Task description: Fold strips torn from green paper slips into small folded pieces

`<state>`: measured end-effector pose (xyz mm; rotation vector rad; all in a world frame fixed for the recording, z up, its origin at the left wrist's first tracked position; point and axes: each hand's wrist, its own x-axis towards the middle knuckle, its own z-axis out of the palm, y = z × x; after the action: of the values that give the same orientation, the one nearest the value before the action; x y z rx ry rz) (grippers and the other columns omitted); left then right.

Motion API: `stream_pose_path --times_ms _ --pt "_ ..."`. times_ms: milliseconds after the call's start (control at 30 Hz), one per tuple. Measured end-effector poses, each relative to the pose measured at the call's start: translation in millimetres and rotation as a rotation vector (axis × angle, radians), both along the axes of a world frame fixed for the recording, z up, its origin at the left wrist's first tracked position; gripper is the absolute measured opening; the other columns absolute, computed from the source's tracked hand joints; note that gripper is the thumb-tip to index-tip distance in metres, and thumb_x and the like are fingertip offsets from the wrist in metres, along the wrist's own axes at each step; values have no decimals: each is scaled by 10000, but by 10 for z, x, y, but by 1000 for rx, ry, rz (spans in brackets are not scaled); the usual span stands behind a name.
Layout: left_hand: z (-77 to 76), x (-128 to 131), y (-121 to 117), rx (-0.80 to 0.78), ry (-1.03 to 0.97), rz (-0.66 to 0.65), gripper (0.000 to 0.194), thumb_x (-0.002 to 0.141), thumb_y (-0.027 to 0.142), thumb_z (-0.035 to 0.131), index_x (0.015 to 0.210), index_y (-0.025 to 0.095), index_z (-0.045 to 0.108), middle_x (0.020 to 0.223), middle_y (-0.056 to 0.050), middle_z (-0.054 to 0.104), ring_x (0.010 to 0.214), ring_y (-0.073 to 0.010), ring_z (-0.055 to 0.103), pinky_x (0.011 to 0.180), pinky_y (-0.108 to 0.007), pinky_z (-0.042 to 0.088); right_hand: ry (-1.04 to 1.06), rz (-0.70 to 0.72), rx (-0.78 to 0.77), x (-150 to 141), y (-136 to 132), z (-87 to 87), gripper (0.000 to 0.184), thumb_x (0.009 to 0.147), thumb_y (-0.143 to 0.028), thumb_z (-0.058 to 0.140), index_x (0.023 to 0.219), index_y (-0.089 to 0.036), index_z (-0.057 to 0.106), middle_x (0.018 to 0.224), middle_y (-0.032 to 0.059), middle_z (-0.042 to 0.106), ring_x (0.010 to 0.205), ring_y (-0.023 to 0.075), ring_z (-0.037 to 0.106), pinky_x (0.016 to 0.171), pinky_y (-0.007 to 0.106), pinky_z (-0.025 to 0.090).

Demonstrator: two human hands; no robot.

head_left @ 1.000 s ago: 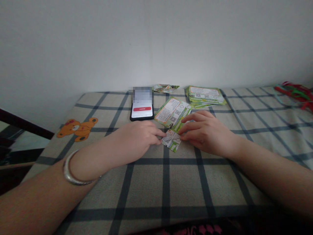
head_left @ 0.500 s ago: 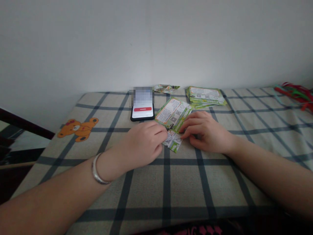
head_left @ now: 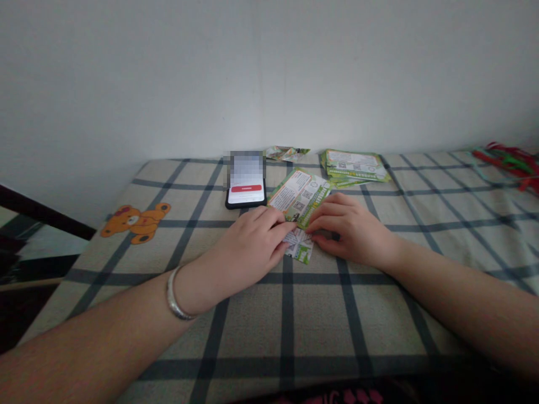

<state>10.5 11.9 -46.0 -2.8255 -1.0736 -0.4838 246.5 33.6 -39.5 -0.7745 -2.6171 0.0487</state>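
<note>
A small creased piece of printed paper (head_left: pixel 300 249) lies on the checked cloth, white with grey lines and green patches. My left hand (head_left: pixel 256 241) holds its left side, fingers bent and closed on it. From the right, my right hand (head_left: pixel 351 227) pinches the paper's upper right edge with thumb and fingertips. Just behind the creased paper is a flat green-and-white printed leaflet (head_left: pixel 298 193) with text and square codes; the fingers of both hands hide its near edge. Whether the two pieces touch, I cannot tell.
A phone (head_left: pixel 247 193) with a lit screen lies behind my left hand. Folded printed paper (head_left: pixel 287 154) sits by the wall, with a stack of leaflets (head_left: pixel 356 165) to its right. A bear cutout (head_left: pixel 135 223) is at left, red and green strips (head_left: pixel 511 165) far right.
My left hand has shifted slightly right, bringing its fingertips closer to my right hand's. My right fingertips have edged left, and the creased paper has turned and folded a little.
</note>
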Motion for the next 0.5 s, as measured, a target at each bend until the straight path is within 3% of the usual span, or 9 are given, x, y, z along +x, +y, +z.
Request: stream_pose_path --times_ms 500 --pt "6 20 11 -171 -149 83 279 813 234 694 1043 160 554 1068 -67 586 1004 -234 535 896 -438 473 2 -13 -4 21 19 16 134 864 -227 591 934 -195 700 925 50 691 870 199 559 800 343 414"
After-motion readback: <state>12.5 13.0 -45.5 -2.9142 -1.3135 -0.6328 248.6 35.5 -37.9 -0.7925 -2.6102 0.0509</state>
